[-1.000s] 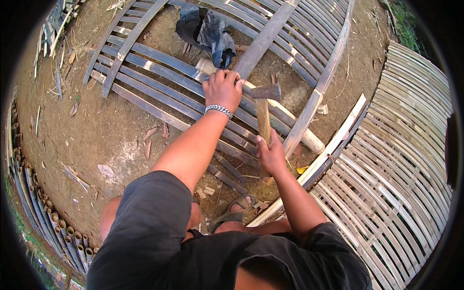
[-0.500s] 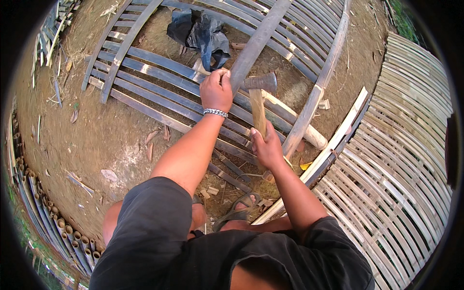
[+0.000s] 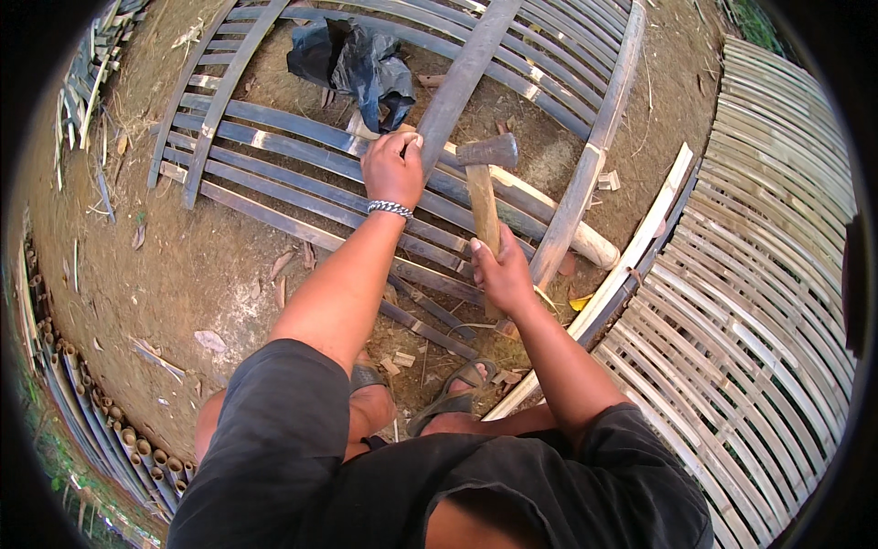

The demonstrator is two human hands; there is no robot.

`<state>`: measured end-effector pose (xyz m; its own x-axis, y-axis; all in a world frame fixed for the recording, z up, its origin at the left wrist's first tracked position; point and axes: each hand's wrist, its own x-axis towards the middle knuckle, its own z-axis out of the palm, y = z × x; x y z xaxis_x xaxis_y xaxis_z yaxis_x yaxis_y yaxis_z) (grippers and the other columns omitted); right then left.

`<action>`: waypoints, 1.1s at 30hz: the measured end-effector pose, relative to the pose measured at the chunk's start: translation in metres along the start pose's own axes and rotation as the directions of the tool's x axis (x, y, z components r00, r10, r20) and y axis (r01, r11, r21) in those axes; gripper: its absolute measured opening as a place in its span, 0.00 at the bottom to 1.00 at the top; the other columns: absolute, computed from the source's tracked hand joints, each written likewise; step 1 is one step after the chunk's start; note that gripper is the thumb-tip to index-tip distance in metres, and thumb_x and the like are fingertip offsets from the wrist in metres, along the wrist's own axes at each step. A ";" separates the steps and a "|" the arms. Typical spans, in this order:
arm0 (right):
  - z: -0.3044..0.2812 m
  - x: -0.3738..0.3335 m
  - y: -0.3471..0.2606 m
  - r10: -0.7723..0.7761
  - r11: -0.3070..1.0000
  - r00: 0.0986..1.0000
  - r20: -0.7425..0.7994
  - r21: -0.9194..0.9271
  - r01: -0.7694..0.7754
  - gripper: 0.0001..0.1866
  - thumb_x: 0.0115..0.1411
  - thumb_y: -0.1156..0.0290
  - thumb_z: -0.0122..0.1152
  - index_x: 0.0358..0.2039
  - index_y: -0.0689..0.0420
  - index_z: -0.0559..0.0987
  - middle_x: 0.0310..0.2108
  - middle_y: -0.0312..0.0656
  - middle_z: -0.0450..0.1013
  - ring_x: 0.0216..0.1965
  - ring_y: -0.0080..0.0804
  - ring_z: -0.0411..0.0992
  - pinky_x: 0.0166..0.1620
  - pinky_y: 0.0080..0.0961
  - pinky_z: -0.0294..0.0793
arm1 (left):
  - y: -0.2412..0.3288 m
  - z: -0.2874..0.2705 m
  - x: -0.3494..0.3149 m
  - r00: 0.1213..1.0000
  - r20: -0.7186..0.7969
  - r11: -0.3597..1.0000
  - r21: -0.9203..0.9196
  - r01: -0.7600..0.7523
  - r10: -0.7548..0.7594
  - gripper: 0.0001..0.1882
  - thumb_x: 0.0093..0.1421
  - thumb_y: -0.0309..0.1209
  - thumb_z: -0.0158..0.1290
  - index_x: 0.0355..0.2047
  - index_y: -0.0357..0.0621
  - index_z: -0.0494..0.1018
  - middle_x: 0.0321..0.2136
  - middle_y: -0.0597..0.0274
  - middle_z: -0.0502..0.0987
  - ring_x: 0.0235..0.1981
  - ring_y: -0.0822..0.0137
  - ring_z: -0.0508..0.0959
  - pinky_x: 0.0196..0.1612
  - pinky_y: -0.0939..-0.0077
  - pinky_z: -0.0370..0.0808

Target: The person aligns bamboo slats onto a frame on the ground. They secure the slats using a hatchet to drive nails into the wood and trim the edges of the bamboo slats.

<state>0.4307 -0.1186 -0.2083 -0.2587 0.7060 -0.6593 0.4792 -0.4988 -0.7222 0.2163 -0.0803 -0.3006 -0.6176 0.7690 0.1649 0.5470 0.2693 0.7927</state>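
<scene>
Here's the left hand (image 3: 391, 171) up at eleven o'clock, back uppermost, fingers (image 3: 388, 146) curled, left forearm (image 3: 340, 279) stretched toward one! Over at three, the right hand (image 3: 506, 274) is wrapped in a grip, right forearm (image 3: 565, 366) angling toward eleven

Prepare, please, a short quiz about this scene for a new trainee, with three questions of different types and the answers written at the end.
1. Multiple choice: what does the right hand grip?
A) a sandal
B) a hammer with a wooden handle
C) a yellow leaf

2. True or false: the person wears the chain bracelet on the right wrist.

3. Fill in the colour: in the picture, just above the left hand, lies a crumpled ____ sheet.

Key:
1. B
2. False; the bracelet is on the left wrist.
3. black
</scene>
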 end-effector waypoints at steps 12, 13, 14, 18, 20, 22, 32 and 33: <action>0.000 0.003 0.016 -0.018 0.998 1.000 0.017 -0.055 0.019 0.26 0.71 0.68 0.57 0.66 0.55 0.64 0.26 0.32 0.69 0.21 0.19 0.67 0.25 0.20 0.70 | 0.007 -0.002 0.001 0.999 0.013 0.999 -0.040 -0.033 0.033 0.07 0.60 0.32 0.60 0.34 0.41 0.83 0.34 0.53 0.83 0.38 0.51 0.81 0.44 0.61 0.76; 0.000 0.004 0.018 -0.027 0.998 0.999 0.018 -0.063 0.028 0.26 0.71 0.68 0.58 0.66 0.55 0.64 0.26 0.31 0.69 0.21 0.19 0.67 0.26 0.20 0.69 | 0.007 -0.002 0.000 0.999 0.011 0.999 -0.026 -0.037 0.037 0.07 0.60 0.32 0.60 0.34 0.41 0.83 0.35 0.54 0.83 0.39 0.51 0.81 0.45 0.60 0.76; 0.000 0.004 0.020 -0.038 0.996 0.999 0.016 -0.084 0.040 0.26 0.71 0.68 0.58 0.66 0.55 0.64 0.26 0.31 0.68 0.21 0.18 0.66 0.25 0.20 0.69 | 0.008 -0.002 0.000 0.999 0.009 0.999 -0.013 -0.040 0.040 0.07 0.60 0.32 0.60 0.34 0.42 0.83 0.35 0.54 0.83 0.39 0.51 0.81 0.45 0.60 0.76; -0.003 0.005 0.027 -0.101 0.973 0.995 0.001 -0.210 0.099 0.26 0.70 0.68 0.58 0.66 0.55 0.65 0.26 0.35 0.71 0.23 0.22 0.70 0.28 0.24 0.72 | 0.012 -0.001 -0.002 0.998 0.013 0.996 0.066 -0.057 0.056 0.06 0.60 0.33 0.61 0.34 0.45 0.83 0.37 0.57 0.83 0.41 0.52 0.80 0.48 0.58 0.74; -0.002 0.004 0.012 -0.142 0.941 0.990 -0.003 -0.311 0.134 0.25 0.70 0.67 0.57 0.65 0.56 0.65 0.32 0.46 0.74 0.31 0.39 0.73 0.36 0.34 0.74 | 0.012 -0.003 -0.003 0.997 0.032 0.993 0.096 -0.068 0.065 0.06 0.59 0.34 0.61 0.34 0.47 0.84 0.37 0.59 0.83 0.42 0.53 0.79 0.49 0.58 0.72; -0.003 -0.001 -0.009 -0.183 0.891 0.983 -0.009 -0.424 0.162 0.25 0.69 0.64 0.55 0.64 0.55 0.65 0.42 0.64 0.78 0.46 0.66 0.76 0.47 0.48 0.75 | 0.012 -0.003 -0.004 0.997 0.042 0.991 0.116 -0.068 0.064 0.06 0.59 0.35 0.62 0.34 0.49 0.84 0.37 0.61 0.82 0.43 0.54 0.79 0.50 0.58 0.71; -0.004 0.017 -0.041 -0.651 0.658 0.759 0.001 -0.498 0.565 0.28 0.67 0.71 0.56 0.66 0.55 0.62 0.48 0.63 0.76 0.48 0.66 0.76 0.49 0.50 0.76 | 0.008 -0.002 -0.005 0.997 0.036 0.992 0.099 -0.077 0.073 0.05 0.58 0.34 0.63 0.34 0.50 0.84 0.36 0.64 0.82 0.43 0.55 0.78 0.49 0.58 0.70; -0.007 0.020 -0.037 -0.566 0.668 0.823 0.043 -0.562 0.488 0.28 0.67 0.71 0.56 0.66 0.55 0.63 0.48 0.63 0.76 0.48 0.66 0.76 0.49 0.50 0.76 | 0.008 -0.001 -0.005 0.997 0.037 0.993 0.093 -0.077 0.074 0.05 0.58 0.34 0.63 0.34 0.50 0.84 0.36 0.64 0.82 0.43 0.55 0.78 0.49 0.58 0.70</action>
<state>0.4137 -0.0826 -0.1928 -0.5201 0.8420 -0.1431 0.6647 0.2939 -0.6869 0.2234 -0.0824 -0.2943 -0.5541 0.8078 0.2008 0.6428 0.2620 0.7199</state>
